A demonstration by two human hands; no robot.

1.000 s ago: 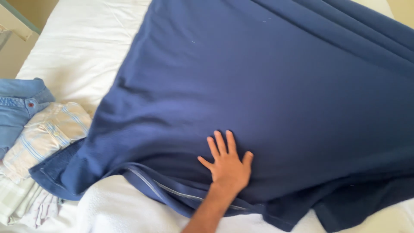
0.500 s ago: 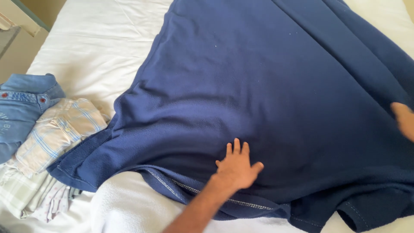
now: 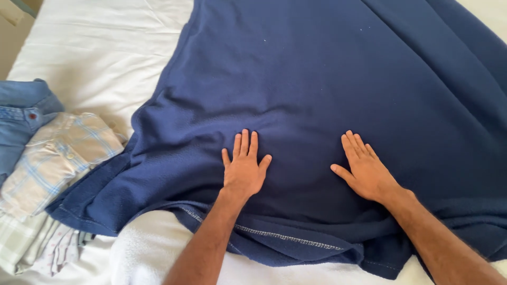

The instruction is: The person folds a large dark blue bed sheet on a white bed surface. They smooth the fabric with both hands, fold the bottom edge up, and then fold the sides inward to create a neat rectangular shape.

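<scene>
Though flat, hands (image 3: 244, 170) on blanket (image 3: 317, 79)

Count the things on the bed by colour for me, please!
Dark blue: 1, the blanket under the left hand and right hand.
Light blue: 1, the jeans.
Pale checked: 2, the plaid shirt and the folded cloth.
Total: 4.

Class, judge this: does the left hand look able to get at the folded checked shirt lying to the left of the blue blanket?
Probably yes: the left hand lies flat on the blue blanket, holding nothing, and only blanket lies between it and the checked shirt.
</scene>
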